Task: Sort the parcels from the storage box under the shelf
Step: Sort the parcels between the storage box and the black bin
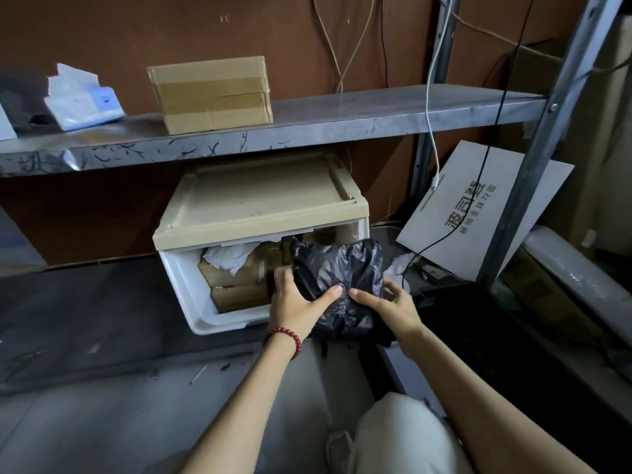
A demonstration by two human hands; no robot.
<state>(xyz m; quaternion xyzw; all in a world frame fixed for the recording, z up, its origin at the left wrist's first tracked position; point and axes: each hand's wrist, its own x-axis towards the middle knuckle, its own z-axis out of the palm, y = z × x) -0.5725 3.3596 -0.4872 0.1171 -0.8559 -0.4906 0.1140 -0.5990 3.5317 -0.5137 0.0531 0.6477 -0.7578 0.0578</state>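
A storage box (191, 295) with a beige lid and a pulled-out white drawer stands under the metal shelf (342, 121). Brown cardboard parcels (236, 295) and a crumpled white bag (232, 256) lie in the drawer. A black plastic-wrapped parcel (338, 268) sits at the drawer's right front corner. My left hand (301, 302) grips its left side, thumb on top. My right hand (390, 306) holds its right side, fingers curled around the edge.
On the shelf stand a taped cardboard box (212, 94) and a tissue pack (82, 100). A white board with printed characters (478, 213) leans at the right behind a shelf post (533, 159). Cables (434, 131) hang down. My knee (403, 436) is at the bottom.
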